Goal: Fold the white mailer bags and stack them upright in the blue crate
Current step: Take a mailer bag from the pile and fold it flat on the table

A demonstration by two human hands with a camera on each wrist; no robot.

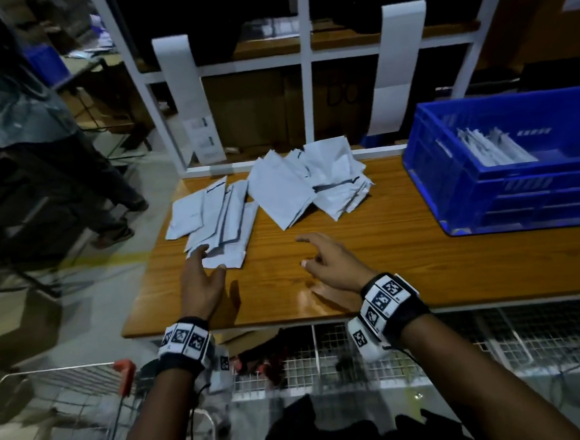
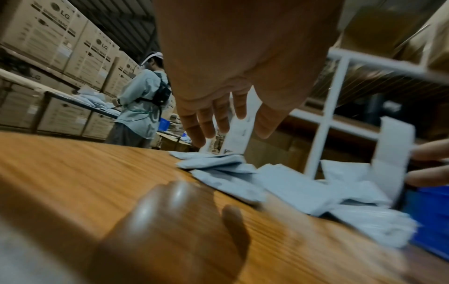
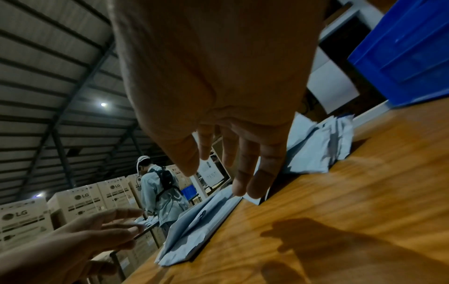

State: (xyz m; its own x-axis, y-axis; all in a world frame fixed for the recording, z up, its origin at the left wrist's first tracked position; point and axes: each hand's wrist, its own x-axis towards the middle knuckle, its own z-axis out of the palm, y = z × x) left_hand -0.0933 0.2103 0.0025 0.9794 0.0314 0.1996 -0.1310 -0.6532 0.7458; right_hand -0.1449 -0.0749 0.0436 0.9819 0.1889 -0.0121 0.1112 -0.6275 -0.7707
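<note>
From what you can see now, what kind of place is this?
Most likely a warehouse packing station. Stacked LG cartons fill the background, white mailer bags lie on a wooden worktable beside a blue crate, and another worker stands at a similar table.

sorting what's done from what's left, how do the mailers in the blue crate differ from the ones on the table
The mailers in the blue crate stand on edge in a tight row; the mailers on the table lie flat in loose, overlapping heaps. The crate ones look narrower, so folded; the table ones show broad faces, some crumpled. Both sets are white, and neither hand holds any.
</note>
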